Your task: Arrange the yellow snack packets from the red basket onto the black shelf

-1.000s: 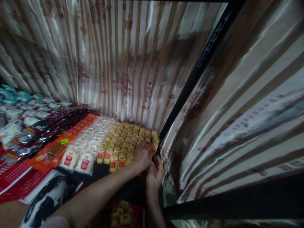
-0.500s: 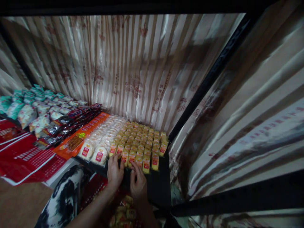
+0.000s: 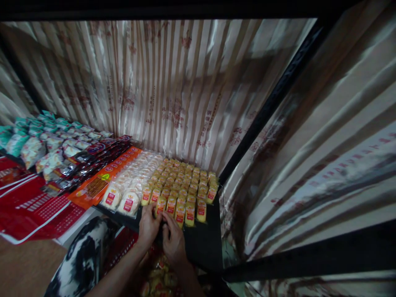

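While yellow packets are already standing in rows on the black shelf and similar packets are lying below, the left hand and right hand are meeting at the uneven front edge, any grip remaining unclear.

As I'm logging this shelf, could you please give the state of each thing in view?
Yellow packs: wrapped, in rows
White round packs: wrapped, in rows
Orange pack: lying flat
Teal packs: bunched together
Patterned sheeting: hanging, creased
Left fingers: bent, by yellow packs
Right fingers: bent
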Motion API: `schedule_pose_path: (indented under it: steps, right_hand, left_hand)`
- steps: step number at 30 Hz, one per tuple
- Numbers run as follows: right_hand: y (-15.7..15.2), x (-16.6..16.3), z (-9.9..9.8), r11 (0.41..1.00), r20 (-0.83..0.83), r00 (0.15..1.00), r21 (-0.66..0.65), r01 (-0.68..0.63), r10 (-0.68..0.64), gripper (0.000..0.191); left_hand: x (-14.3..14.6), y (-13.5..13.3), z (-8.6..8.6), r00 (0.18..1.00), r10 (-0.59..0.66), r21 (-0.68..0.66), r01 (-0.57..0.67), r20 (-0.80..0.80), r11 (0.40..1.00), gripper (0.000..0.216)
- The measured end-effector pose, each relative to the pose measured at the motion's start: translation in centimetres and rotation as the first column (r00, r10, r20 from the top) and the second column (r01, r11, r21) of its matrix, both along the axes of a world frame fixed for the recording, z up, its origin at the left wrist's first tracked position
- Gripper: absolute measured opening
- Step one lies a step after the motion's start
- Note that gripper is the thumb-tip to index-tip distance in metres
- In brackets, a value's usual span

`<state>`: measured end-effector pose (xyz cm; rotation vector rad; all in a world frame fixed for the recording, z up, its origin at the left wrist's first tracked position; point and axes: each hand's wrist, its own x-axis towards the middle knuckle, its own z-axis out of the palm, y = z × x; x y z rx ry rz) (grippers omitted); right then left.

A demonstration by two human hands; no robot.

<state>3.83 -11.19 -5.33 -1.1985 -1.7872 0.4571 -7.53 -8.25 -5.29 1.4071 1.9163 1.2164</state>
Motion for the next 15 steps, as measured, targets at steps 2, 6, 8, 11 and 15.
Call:
schedule_pose_path:
  steps: [2,6,8,11,15]
  right_hand:
    - [-0.1,-0.1,0.3,1.000,-0.006,1.000,-0.001,-0.021,0.021,0.039]
    - [-0.4,-0.3,0.9,0.999,-0.041,0.999,0.037,-0.008,0.010,0.040]
    - [-0.4,-0.1,1.2,0.997,-0.062,0.997,0.065,0.041,-0.037,0.039]
    - [-0.1,0.4,1.6,0.986,-0.103,0.985,0.076,0.147,-0.139,0.039]
    - [0.7,1.9,1.9,0.956,-0.239,0.927,-0.016,0.294,-0.289,0.042]
  left_hand:
    - [-0.1,-0.2,0.4,1.000,0.011,0.021,-0.011,0.028,1.000,0.034]
    - [0.0,-0.7,2.4,0.997,0.037,0.111,-0.045,0.069,0.993,0.036]
    - [0.5,-0.8,3.8,0.994,0.022,0.135,-0.036,0.103,0.990,0.036]
    - [1.8,-0.6,6.0,0.977,-0.050,0.143,0.020,0.207,0.990,0.036]
    - [4.3,0.4,7.7,0.916,-0.281,0.177,0.238,0.287,0.955,0.045]
